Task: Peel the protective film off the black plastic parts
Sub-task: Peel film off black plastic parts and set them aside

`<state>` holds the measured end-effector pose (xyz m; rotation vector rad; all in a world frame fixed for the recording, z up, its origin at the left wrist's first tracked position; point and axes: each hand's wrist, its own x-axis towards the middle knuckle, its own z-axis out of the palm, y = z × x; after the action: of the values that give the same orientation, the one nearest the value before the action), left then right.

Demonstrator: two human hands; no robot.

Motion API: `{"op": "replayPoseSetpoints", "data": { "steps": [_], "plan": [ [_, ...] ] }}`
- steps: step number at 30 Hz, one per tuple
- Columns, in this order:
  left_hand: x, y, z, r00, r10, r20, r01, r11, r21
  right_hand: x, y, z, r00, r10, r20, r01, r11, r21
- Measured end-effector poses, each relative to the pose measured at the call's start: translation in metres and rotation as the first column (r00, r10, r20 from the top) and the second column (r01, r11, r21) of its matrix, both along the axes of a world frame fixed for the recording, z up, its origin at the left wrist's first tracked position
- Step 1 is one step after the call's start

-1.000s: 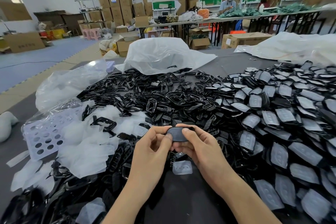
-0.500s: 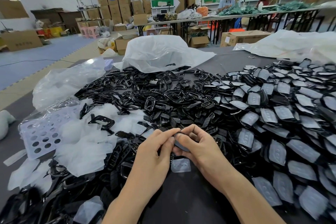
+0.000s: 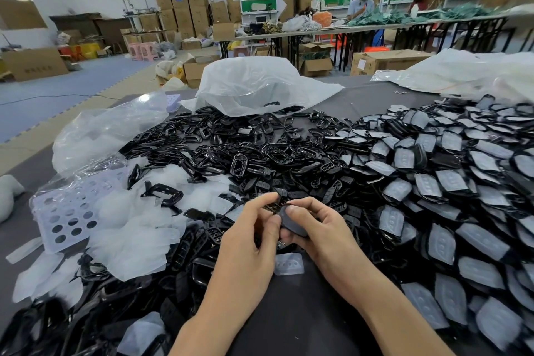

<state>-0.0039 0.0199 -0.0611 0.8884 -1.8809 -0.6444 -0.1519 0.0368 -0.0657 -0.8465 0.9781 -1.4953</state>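
Both hands meet over the table's near middle around one black plastic part (image 3: pixel 291 224). My right hand (image 3: pixel 320 228) grips it from the right with thumb on top. My left hand (image 3: pixel 254 231) pinches its left edge with thumb and forefinger. To the right lies a big heap of film-covered parts (image 3: pixel 450 182). Bare black parts and frames (image 3: pixel 245 153) are piled behind the hands. Peeled films (image 3: pixel 135 228) lie in a whitish heap on the left, and one loose film (image 3: pixel 289 263) lies just under my hands.
A white perforated sheet (image 3: pixel 65 211) sits at the left under clear plastic. Large plastic bags (image 3: pixel 254 84) lie at the table's far side. More black frames (image 3: pixel 57 324) crowd the near left. Beyond are cardboard boxes, long tables and people working.
The part has turned in my hands from lying flat to tilted. My left fingers now pinch its left edge, with the right thumb on top. The view has shifted slightly.
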Motion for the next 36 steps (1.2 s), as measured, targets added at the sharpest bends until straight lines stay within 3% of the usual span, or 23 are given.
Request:
{"op": "replayPoseSetpoints", "data": {
  "steps": [2, 6, 10, 13, 15, 20, 25, 30, 36],
  "plan": [
    [0.001, 0.002, 0.001, 0.999, 0.005, 0.052, -0.003, 0.999, -0.050, 0.000, 0.000, 0.001, 1.000, -0.019, -0.004, 0.019, 1.000, 0.002],
    [0.004, 0.005, 0.002, 0.954, 0.029, 0.297, 0.038, 0.975, -0.218, -0.001, -0.001, 0.003, 0.990, -0.135, -0.032, 0.135, 0.991, 0.004],
    [-0.003, 0.013, 0.000, 0.883, -0.036, 0.469, 0.168, 0.955, -0.244, -0.003, 0.000, 0.004, 0.989, -0.148, -0.013, 0.148, 0.989, 0.019],
    [-0.009, 0.018, -0.003, 0.864, -0.056, 0.500, 0.201, 0.949, -0.242, -0.006, 0.002, 0.006, 0.989, -0.144, 0.026, 0.143, 0.989, 0.035],
    [-0.009, 0.019, -0.002, 0.893, -0.074, 0.444, 0.192, 0.955, -0.228, -0.008, 0.002, 0.008, 0.989, -0.143, 0.044, 0.142, 0.990, 0.023],
    [-0.004, 0.014, 0.003, 0.990, -0.006, 0.142, 0.031, 0.984, -0.178, -0.006, -0.001, 0.005, 0.991, -0.126, 0.046, 0.126, 0.992, -0.003],
    [-0.003, 0.006, 0.001, 0.995, 0.090, -0.042, -0.088, 0.995, 0.044, -0.003, 0.001, 0.005, 0.996, -0.086, 0.007, 0.086, 0.996, -0.003],
    [-0.006, 0.003, 0.002, 0.986, 0.004, -0.165, 0.048, 0.950, 0.309, 0.003, 0.003, 0.006, 0.997, -0.042, -0.057, 0.042, 0.999, -0.012],
    [-0.006, 0.002, -0.001, 0.990, 0.057, -0.131, -0.015, 0.953, 0.302, 0.007, 0.007, 0.007, 0.981, -0.061, -0.186, 0.048, 0.996, -0.073]
  ]
}}
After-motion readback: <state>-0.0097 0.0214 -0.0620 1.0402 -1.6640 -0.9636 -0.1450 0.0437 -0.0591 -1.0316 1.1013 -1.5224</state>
